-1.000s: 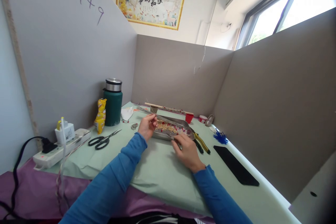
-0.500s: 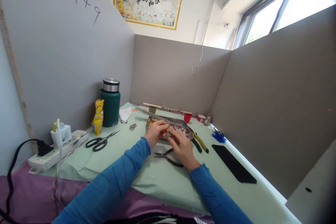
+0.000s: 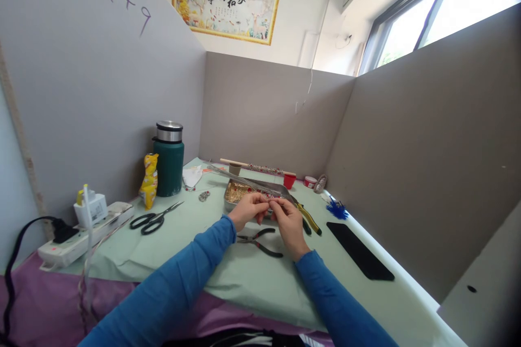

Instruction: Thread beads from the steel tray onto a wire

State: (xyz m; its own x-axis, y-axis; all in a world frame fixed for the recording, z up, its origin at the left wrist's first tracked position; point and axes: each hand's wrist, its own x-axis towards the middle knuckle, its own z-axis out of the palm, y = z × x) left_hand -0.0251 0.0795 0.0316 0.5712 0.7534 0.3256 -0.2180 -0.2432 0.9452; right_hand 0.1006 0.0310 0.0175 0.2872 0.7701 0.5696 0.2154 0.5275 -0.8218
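Observation:
My left hand and my right hand meet fingertip to fingertip at the near edge of a metal tray. Both are closed in a pinch; what sits between the fingers is too small to make out. Golden beads and red and clear ones lie in the tray, partly hidden by my hands. Thin metal wires rest across it. Just below my hands, black-handled pliers lie spread on the pale green cloth. Yellow-and-green handled cutters lean at the tray's right end.
Scissors, a green flask, a yellow packet and a power strip stand left. On the right are a black flat pad and a blue tassel. A red cup and beaded stick sit behind. Grey partitions enclose the table.
My right hand has moved up and my fingertips have come together, a little further right. The pliers' upper handle now shows. The whole view has shifted slightly.

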